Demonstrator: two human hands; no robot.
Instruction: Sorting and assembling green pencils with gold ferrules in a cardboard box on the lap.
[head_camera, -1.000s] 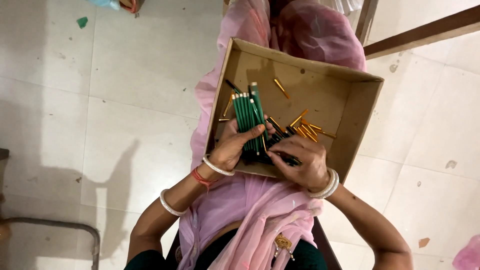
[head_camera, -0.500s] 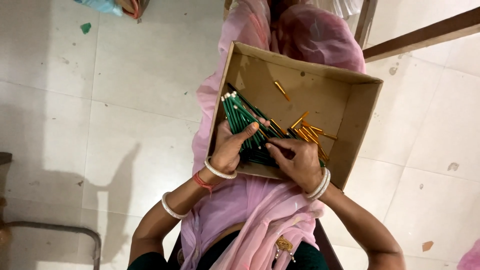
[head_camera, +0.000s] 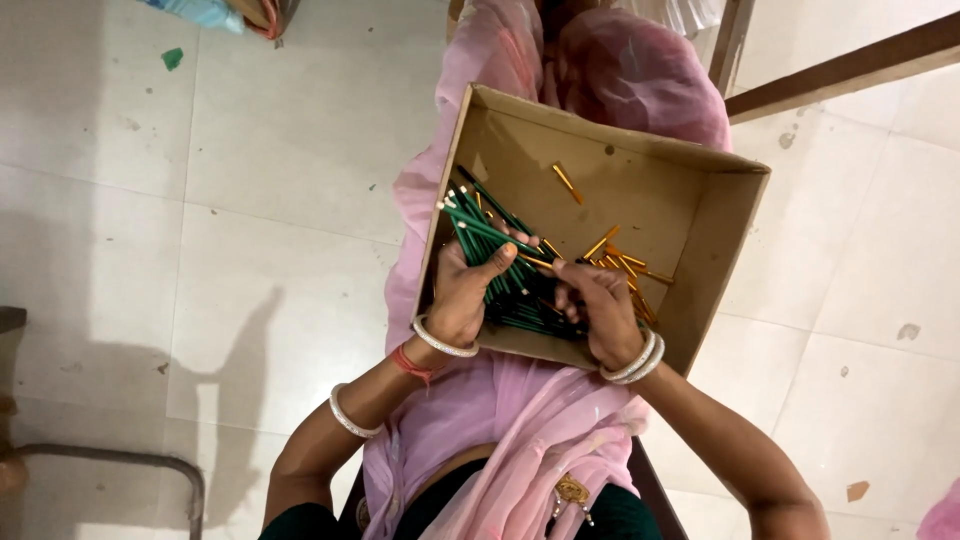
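She sits with pink cloth (head_camera: 520, 420) over her lap and a cardboard box (head_camera: 715, 250) resting on it. Her left hand (head_camera: 465, 290) is wrapped around a bundle of green pencils (head_camera: 490, 250) tilted inside the box; her right hand (head_camera: 600, 315) curls into the loose pencils beside it. Farther in lie scattered gold pieces (head_camera: 620, 262).

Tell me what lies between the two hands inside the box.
In the head view, green pencils fill the gap between left hand and right hand.
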